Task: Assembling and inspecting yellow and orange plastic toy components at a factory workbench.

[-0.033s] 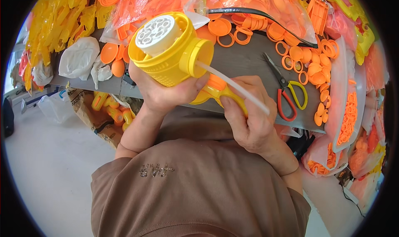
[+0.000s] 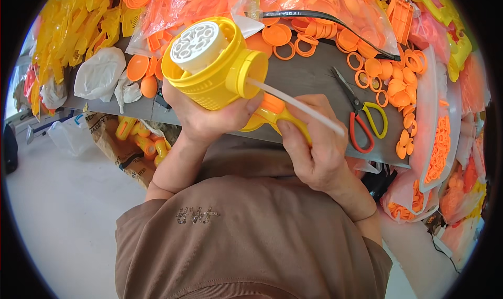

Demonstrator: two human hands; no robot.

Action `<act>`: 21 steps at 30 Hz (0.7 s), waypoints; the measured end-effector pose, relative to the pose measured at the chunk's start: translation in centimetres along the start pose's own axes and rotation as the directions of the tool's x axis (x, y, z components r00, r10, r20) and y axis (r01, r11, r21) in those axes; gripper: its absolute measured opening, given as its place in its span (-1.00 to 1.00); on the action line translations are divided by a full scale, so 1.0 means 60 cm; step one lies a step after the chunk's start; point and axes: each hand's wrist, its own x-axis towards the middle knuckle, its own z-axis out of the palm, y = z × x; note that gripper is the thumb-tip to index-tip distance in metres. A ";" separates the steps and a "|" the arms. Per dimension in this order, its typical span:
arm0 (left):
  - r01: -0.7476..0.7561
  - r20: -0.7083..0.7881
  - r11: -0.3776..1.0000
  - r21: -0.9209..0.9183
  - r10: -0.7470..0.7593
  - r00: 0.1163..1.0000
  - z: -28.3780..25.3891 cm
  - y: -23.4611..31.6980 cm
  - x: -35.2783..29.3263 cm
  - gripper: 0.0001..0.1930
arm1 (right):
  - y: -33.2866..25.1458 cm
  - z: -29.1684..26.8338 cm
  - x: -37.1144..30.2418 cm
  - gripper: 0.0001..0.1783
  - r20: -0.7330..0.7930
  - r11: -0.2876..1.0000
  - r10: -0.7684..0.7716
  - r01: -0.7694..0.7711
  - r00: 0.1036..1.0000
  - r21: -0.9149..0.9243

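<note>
My left hand (image 2: 201,115) grips a yellow plastic toy body (image 2: 212,71) with a round white perforated disc (image 2: 195,41) on top and a yellow round collar on its side. A thin white tube (image 2: 298,106) sticks out of that collar to the right. My right hand (image 2: 314,136) is closed around the toy's yellow and orange handle (image 2: 277,115), just under the tube. Both hands are held above the edge of a dark grey table (image 2: 309,76).
Scissors with one red and one yellow handle loop (image 2: 361,118) lie on the table to the right. Orange rings and caps (image 2: 387,84), bags of orange parts (image 2: 335,5) and yellow parts (image 2: 78,31) crowd the table. A box with yellow pieces (image 2: 136,136) stands below left.
</note>
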 end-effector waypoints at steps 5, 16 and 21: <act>0.193 -0.175 0.974 -0.119 -0.212 0.962 0.017 0.028 0.004 -0.42 | 0.012 0.001 0.005 -0.76 0.034 0.999 0.027 -0.028 0.999 0.017; 0.442 0.355 0.672 -0.595 -0.273 0.894 -0.023 -0.010 0.004 -0.10 | 0.000 -0.020 -0.001 -0.75 0.201 0.970 0.207 -0.228 0.958 0.089; 0.582 0.391 0.496 -0.644 -0.441 0.808 -0.021 -0.010 -0.002 -0.17 | 0.003 -0.056 0.016 -0.70 0.281 0.902 0.359 -0.408 0.890 0.140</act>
